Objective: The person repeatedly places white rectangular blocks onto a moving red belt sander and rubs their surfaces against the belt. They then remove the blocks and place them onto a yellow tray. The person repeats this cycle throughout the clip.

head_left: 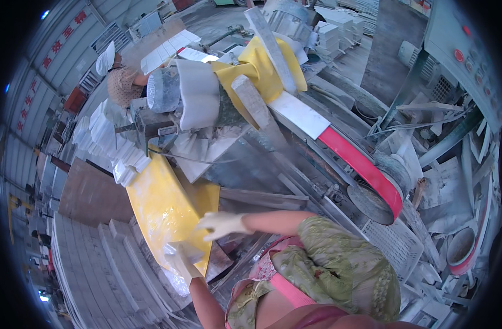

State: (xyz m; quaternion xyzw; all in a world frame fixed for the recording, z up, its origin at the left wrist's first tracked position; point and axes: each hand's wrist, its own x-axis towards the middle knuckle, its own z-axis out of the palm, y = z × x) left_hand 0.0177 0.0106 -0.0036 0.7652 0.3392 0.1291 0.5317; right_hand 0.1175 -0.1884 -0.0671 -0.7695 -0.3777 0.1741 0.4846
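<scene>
My left hand (179, 264), in a pale glove, is at the lower end of a wet yellow sheet (160, 200) that slopes down beside me. Its fingers are closed on a small pale slab (189, 250), partly smeared by motion. My right hand (223, 225), also gloved, hovers just above and to the right of it. Its fingers stretch out apart, with nothing seen between them. Ahead, a white slab (300, 114) lies on the red belt (363, 170) of a machine, passing under a yellow flap (256, 68).
Long pale slabs (86, 263) are stacked at the left, and more white pieces (105, 134) sit behind the yellow sheet. A co-worker (122, 82) in a white cap stands at the far left. A control box (470, 55) with red buttons is at the upper right.
</scene>
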